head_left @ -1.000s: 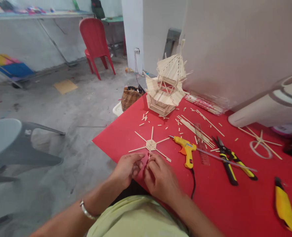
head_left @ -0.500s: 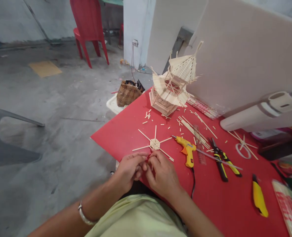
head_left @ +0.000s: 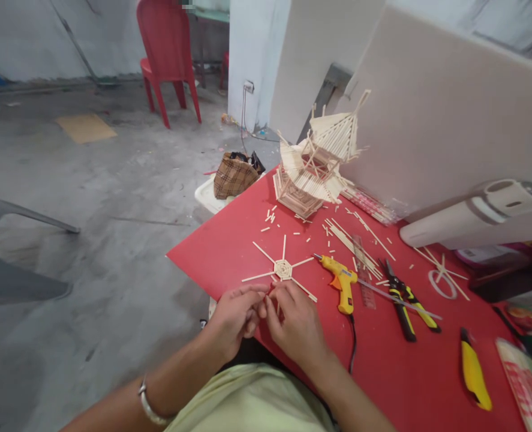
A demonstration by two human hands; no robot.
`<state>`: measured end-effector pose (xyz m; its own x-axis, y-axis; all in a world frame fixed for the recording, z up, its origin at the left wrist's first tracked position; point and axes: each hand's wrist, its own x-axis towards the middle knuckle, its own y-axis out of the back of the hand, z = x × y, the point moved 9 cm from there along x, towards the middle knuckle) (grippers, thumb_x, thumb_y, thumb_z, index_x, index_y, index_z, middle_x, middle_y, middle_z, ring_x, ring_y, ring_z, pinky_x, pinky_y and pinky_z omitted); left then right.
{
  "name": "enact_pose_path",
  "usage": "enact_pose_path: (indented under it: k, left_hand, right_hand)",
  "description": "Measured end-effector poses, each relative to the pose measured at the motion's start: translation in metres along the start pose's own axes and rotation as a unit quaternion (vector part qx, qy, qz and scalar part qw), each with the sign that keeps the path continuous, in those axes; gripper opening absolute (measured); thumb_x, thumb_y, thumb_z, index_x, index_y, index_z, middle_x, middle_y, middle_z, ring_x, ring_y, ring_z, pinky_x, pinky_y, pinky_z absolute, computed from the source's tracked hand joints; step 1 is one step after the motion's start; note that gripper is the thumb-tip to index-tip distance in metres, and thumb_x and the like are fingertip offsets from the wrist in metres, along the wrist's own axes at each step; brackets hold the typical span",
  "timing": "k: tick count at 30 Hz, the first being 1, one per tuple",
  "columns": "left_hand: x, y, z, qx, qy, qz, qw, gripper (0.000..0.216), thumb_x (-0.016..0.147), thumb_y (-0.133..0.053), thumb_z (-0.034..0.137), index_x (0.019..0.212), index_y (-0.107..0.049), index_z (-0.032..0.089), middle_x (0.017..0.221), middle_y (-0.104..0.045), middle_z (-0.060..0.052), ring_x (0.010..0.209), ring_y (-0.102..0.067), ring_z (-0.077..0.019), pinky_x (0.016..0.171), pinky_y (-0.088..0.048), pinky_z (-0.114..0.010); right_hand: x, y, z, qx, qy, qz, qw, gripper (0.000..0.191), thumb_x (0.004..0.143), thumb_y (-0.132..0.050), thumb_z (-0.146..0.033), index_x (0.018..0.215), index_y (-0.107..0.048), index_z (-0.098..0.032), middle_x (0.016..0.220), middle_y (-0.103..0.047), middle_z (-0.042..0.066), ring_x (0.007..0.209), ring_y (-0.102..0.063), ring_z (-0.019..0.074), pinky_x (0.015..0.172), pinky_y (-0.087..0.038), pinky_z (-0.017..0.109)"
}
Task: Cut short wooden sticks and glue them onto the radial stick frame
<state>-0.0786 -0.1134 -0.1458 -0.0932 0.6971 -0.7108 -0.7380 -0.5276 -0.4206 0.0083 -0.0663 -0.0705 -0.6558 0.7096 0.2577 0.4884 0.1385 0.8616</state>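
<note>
My left hand (head_left: 241,313) and my right hand (head_left: 295,321) meet at the near edge of the red tabletop (head_left: 216,252), fingertips pinched close together. Whatever lies between them is too small to make out. Just beyond my fingers a flat six-armed stick piece (head_left: 283,269) rests on the table, its centre wound in a hexagonal web of short sticks. To the right of my right hand lies a yellow glue gun (head_left: 344,282), its nozzle pointing toward the stick piece. Farther back stands a tiered pagoda model (head_left: 315,162) made of sticks.
Cutting pliers (head_left: 403,300), a clear ruler (head_left: 367,279), loose sticks (head_left: 353,246) and a yellow-handled cutter (head_left: 475,372) lie to the right. A white tube (head_left: 472,213) leans at the back right. Past the table's left edge are a plaid bag (head_left: 234,175) and a grey chair (head_left: 23,258).
The view has shifted slightly, so the table and its things sit a little lower. Both hands keep nearly the same pinched pose.
</note>
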Motion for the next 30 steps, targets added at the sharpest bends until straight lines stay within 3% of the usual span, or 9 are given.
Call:
enact_pose_path:
  k: [3,10,17,21,26,30]
  left_hand:
    - [0.001,0.000,0.001,-0.001,-0.008,0.000,1.000,0.030,0.066,-0.065,0.027,0.091,-0.066,0.010,0.049,-0.055,0.002,0.031,-0.036,-0.0056,0.034,-0.018,-0.020]
    - [0.003,0.005,-0.002,-0.006,-0.018,0.004,1.000,0.032,0.066,-0.068,0.029,0.092,-0.067,0.011,0.049,-0.055,0.003,0.029,-0.035,-0.0051,0.034,-0.015,-0.020]
    - [0.000,0.011,-0.004,0.007,-0.004,0.018,1.000,0.038,0.064,-0.068,0.030,0.096,-0.065,0.011,0.048,-0.055,0.003,0.030,-0.035,-0.0060,0.034,-0.016,-0.020]
    - [-0.001,0.012,-0.004,0.010,-0.008,0.018,1.000,0.038,0.063,-0.067,0.031,0.096,-0.065,0.010,0.049,-0.055,0.003,0.031,-0.035,-0.0056,0.034,-0.015,-0.019]
    - [0.002,0.018,-0.004,-0.002,-0.027,0.042,0.999,0.041,0.062,-0.071,0.032,0.098,-0.064,0.013,0.048,-0.053,0.005,0.030,-0.034,-0.0054,0.033,-0.015,-0.019]
    - [0.002,0.017,-0.001,-0.003,-0.049,0.043,0.998,0.043,0.059,-0.078,0.038,0.093,-0.064,0.015,0.051,-0.052,0.007,0.031,-0.033,-0.0035,0.033,-0.015,-0.018]
  right_hand:
    - [0.003,0.002,0.000,-0.007,0.001,0.022,1.000,0.012,0.094,-0.047,-0.020,0.088,-0.057,-0.019,0.097,-0.060,0.009,0.092,-0.059,0.0188,0.081,-0.048,0.030]
    - [0.002,-0.001,0.002,-0.018,-0.001,0.011,1.000,0.012,0.093,-0.049,-0.019,0.084,-0.057,-0.020,0.085,-0.059,0.004,0.079,-0.057,0.0160,0.072,-0.043,0.027]
    - [0.000,0.007,0.013,-0.094,-0.049,0.032,0.994,0.015,0.094,-0.052,-0.024,0.085,-0.064,-0.022,0.080,-0.063,0.004,0.078,-0.059,0.0178,0.068,-0.038,0.028]
    - [0.006,-0.002,0.012,-0.137,-0.060,0.003,0.989,0.014,0.090,-0.059,-0.028,0.078,-0.062,-0.022,0.074,-0.063,0.003,0.068,-0.059,0.0175,0.060,-0.033,0.029]
    - [0.018,-0.013,0.008,-0.188,-0.044,0.007,0.981,0.016,0.086,-0.057,-0.017,0.070,-0.058,-0.022,0.067,-0.062,0.003,0.059,-0.057,0.0168,0.053,-0.028,0.029]
    - [0.019,-0.007,0.010,-0.119,-0.040,0.021,0.992,0.017,0.087,-0.055,-0.017,0.072,-0.059,-0.022,0.066,-0.062,0.000,0.056,-0.057,0.0151,0.054,-0.031,0.027]
